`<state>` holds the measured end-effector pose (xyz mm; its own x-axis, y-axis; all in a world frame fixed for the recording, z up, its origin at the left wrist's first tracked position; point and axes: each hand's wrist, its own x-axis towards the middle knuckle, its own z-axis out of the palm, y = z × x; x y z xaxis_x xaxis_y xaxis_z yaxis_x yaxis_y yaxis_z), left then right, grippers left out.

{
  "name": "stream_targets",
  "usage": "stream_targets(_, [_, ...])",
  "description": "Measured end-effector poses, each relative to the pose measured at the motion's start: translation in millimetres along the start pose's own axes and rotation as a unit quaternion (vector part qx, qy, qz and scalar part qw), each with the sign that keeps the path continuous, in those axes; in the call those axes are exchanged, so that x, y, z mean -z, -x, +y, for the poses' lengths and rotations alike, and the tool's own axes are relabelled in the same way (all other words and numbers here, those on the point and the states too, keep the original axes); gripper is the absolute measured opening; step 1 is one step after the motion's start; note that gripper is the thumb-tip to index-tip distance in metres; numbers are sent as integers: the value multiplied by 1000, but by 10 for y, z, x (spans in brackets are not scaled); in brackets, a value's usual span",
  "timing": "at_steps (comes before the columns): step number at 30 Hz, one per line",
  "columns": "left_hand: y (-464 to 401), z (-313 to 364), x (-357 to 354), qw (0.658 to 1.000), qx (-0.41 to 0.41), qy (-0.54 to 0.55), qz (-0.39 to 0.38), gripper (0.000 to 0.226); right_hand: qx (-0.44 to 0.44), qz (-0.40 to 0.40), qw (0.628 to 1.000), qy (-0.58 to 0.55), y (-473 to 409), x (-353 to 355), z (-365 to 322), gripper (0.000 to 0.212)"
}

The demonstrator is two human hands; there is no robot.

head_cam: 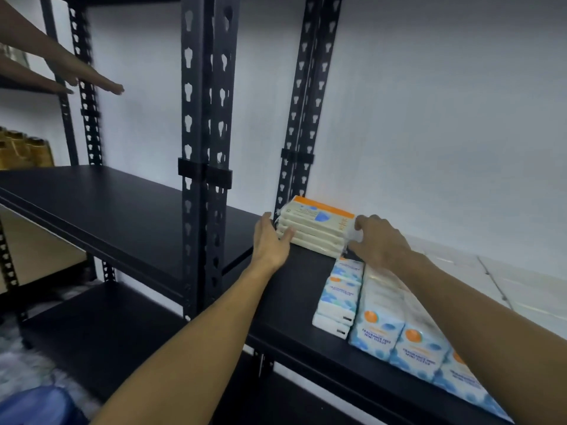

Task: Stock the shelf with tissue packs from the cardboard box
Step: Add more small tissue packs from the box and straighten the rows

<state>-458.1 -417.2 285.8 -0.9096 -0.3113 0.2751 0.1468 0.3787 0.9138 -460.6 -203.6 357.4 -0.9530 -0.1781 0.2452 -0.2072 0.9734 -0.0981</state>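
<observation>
Head view: the left hand (271, 240), fingers straight, presses the left end of a cream tissue-pack stack (316, 230) at the back of the black shelf (129, 216), while the right hand (379, 240) curls round its right end.

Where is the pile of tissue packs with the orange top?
The pile of tissue packs sits at the back of the black shelf, by the wall, between the left hand and right hand.

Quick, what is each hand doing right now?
Left hand: open, fingers straight against the stack of tissue packs.
Right hand: fingers curled on the stack's other end.
</observation>
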Motion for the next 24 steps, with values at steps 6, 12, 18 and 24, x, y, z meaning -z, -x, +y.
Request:
stream_targets(6, [-308,-111,-111,1000,-10,6,17,65,41,-13,992,-117,-451,-261,-11,69])
stream_targets(12, [-534,-237,-189,999,-37,-8,16,43,45,-11,991,-122,-629,-426,93,67])
stream_targets(18, [-608,-290,-188,998,7,46,41,43,40,16,990,-134,-608,-436,98,62])
stream_targets(24, [-543,-231,-118,997,-19,68,3,40,40,14,990,-137,-552,-400,60,61])
